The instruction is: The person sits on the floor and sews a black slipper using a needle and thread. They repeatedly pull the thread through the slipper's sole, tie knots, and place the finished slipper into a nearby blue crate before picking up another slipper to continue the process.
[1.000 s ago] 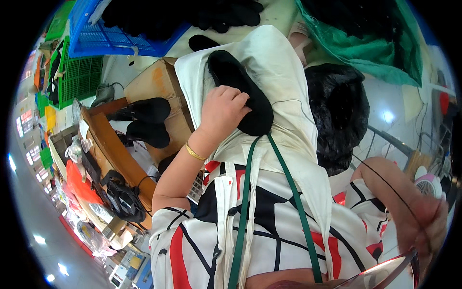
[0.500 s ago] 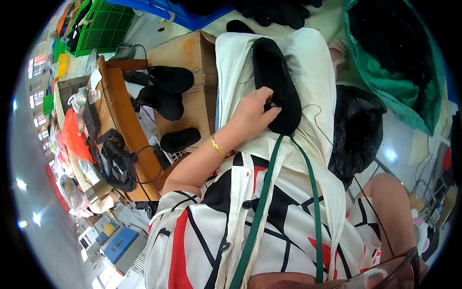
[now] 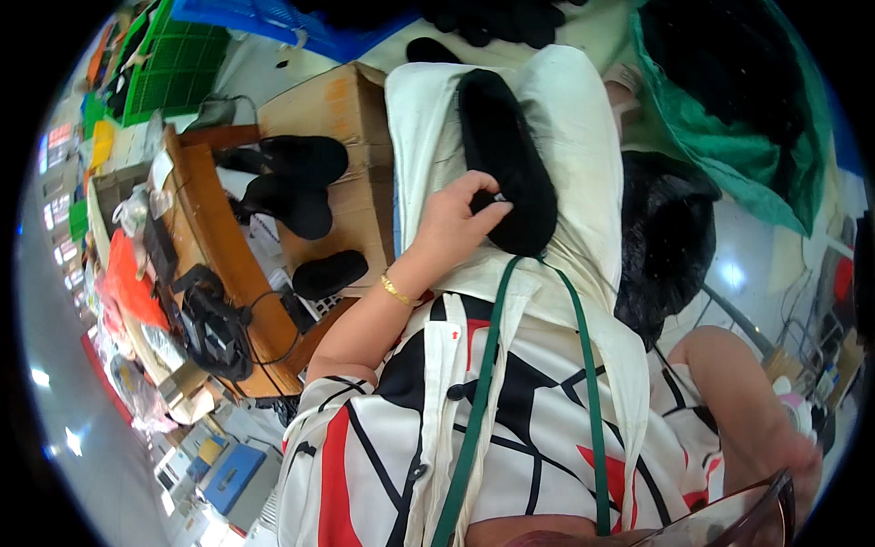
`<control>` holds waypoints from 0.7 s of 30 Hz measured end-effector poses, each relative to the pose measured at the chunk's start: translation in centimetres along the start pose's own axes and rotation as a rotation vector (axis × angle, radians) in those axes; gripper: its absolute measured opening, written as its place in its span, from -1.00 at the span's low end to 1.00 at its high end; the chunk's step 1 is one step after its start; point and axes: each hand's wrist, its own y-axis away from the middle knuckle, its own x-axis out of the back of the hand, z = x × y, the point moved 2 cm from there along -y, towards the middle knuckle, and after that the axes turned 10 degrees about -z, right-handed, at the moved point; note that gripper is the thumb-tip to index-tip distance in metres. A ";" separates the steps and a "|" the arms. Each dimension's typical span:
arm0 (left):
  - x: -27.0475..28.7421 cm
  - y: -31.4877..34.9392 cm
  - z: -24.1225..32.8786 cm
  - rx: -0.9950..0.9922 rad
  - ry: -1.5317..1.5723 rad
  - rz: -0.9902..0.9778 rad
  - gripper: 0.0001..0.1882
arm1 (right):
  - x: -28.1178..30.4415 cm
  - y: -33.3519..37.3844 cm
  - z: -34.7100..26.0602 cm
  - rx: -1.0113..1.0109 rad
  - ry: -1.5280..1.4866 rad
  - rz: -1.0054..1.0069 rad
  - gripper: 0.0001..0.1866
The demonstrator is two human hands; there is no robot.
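A black cloth shoe [image 3: 519,155] lies lengthwise on the cream cloth [image 3: 585,137] over my lap, its toe end pointing away. My left hand [image 3: 456,214] pinches the left edge of the shoe's opening between thumb and forefinger. Something tiny and pale shows at those fingertips, too small to name. Out at the lower right, well away from the shoe, is my right hand [image 3: 800,463]. It is smeared by motion and partly behind a pair of tinted glasses [image 3: 738,520], so its fingers cannot be made out.
Several black shoes [image 3: 301,205] sit by a cardboard box [image 3: 360,164] at the left, beside a wooden table [image 3: 214,219]. A black plastic bag [image 3: 670,242] stands right of my lap. Behind it is a green sack [image 3: 720,150] of black items. A blue crate [image 3: 264,23] is at the back.
The view has shifted slightly. My right hand has come into sight at the lower right. A dark thread that curved beside the shoe no longer shows there. My left hand keeps its pinch.
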 end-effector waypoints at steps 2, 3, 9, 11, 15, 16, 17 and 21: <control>-0.2 -0.3 0.5 0.064 0.030 -0.013 -0.77 | 3.8 2.6 0.9 -0.287 -0.091 -0.028 -0.90; -0.4 -0.5 -0.3 0.108 0.151 -0.052 -0.80 | 5.4 4.2 1.6 -0.435 -0.139 -0.037 -0.89; -0.9 -0.8 -0.8 0.315 0.680 -0.094 -0.83 | 7.0 17.2 6.5 -1.372 0.417 -0.063 -0.81; -0.8 -0.6 -0.7 0.358 0.717 -0.078 -0.82 | 12.4 18.7 7.4 -1.480 0.194 0.335 -0.84; -0.8 -0.9 -1.1 0.360 0.789 -0.098 -0.80 | 30.2 21.7 5.3 -1.311 0.361 0.967 -0.85; -0.9 -1.0 -1.1 0.364 0.791 -0.101 -0.80 | 33.7 21.9 4.1 -1.237 0.539 0.954 -0.85; -0.9 -1.0 -1.1 0.370 0.791 -0.096 -0.80 | 34.4 21.7 3.7 -1.165 0.709 0.937 -0.84; -1.0 -0.9 -1.3 0.390 0.831 -0.095 -0.81 | 26.6 22.6 3.7 -1.334 0.691 0.470 -0.86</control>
